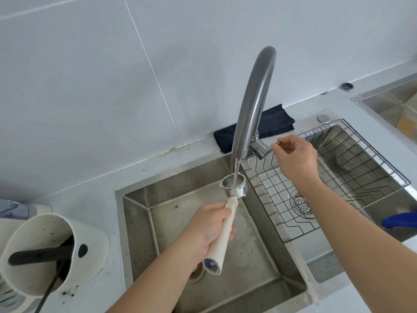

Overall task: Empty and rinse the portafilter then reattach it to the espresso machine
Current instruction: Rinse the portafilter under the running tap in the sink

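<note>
The portafilter (233, 185) has a steel basket and a long cream handle. My left hand (208, 229) grips that handle and holds the basket upright over the left sink basin (176, 195). Water runs from the curved steel faucet (250, 105) straight into the basket. My right hand (295, 159) is at the faucet's lever (261, 150), fingertips pinching its thin end. The espresso machine is out of sight.
A wire rack (352, 177) sits in the right basin over a round drain. A folded black cloth (270, 125) lies behind the faucet. A white knock box (45, 254) with a black bar stands at the left. A blue object (399, 222) shows at the right edge.
</note>
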`<act>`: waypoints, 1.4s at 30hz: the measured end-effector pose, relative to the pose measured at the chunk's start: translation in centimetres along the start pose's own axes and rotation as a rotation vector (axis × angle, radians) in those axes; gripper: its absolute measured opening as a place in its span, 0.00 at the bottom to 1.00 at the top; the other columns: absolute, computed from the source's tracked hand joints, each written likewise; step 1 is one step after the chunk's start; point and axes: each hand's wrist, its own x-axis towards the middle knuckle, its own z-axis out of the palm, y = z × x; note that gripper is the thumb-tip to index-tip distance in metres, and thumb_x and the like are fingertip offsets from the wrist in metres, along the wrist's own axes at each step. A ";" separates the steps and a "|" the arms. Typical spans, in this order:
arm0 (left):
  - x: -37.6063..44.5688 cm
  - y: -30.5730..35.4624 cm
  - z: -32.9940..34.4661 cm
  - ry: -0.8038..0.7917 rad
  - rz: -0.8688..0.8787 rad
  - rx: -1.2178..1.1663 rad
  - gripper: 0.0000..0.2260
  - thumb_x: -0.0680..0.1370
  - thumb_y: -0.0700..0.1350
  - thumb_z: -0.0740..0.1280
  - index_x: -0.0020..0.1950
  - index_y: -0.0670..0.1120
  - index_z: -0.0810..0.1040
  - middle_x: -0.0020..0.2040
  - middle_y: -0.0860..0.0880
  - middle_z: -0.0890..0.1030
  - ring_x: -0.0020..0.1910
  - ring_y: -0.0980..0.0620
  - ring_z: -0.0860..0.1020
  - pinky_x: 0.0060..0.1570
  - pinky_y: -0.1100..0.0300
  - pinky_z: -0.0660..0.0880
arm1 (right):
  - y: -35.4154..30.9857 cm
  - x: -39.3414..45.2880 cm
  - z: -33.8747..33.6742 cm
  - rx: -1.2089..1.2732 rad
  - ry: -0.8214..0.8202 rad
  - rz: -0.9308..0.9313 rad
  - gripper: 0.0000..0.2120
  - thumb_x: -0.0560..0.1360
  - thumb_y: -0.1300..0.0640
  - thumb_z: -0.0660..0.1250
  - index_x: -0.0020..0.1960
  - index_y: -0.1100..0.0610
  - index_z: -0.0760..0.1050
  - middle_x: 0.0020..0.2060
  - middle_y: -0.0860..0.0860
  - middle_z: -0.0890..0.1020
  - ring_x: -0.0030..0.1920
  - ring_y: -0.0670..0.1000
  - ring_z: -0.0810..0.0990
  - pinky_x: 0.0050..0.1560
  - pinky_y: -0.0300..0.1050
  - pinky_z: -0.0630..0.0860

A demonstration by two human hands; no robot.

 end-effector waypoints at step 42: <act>-2.1 0.4 -5.5 0.250 0.470 0.477 0.22 0.72 0.39 0.71 0.53 0.67 0.79 0.42 0.55 0.84 0.32 0.59 0.78 0.32 0.67 0.76 | 0.6 0.4 -0.3 0.156 -0.031 0.058 0.11 0.75 0.49 0.71 0.54 0.53 0.82 0.42 0.46 0.85 0.41 0.48 0.83 0.41 0.44 0.81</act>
